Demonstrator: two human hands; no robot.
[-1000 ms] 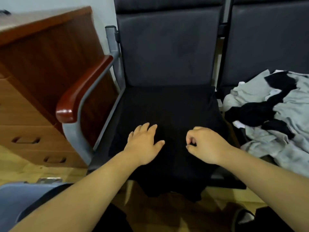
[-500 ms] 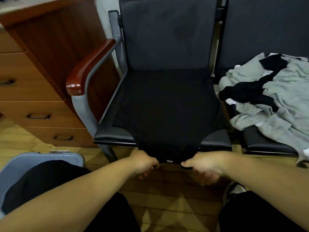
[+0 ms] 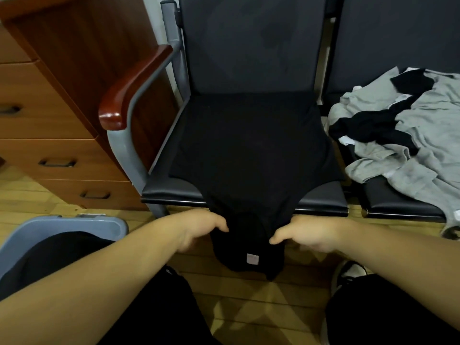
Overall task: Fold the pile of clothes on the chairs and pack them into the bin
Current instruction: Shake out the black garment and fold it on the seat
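floor (image 3: pixel 249 307), grey bin (image 3: pixel 74 221) of black cloth (image 3: pixel 57 252); left hand (image 3: pixel 199 227), right hand (image 3: pixel 311 232), fingers (image 3: pixel 220 224) in pinch on black shirt (image 3: pixel 249 158)

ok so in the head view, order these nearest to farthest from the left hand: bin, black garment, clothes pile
1. black garment: gripped by the left hand itself, centre.
2. bin: low, just to the hand's left.
3. clothes pile: far right, on the next chair.

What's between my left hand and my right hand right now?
In the head view, the hanging end of the black garment, with a pale label, fills the gap between the left hand and the right hand, which both grip it.
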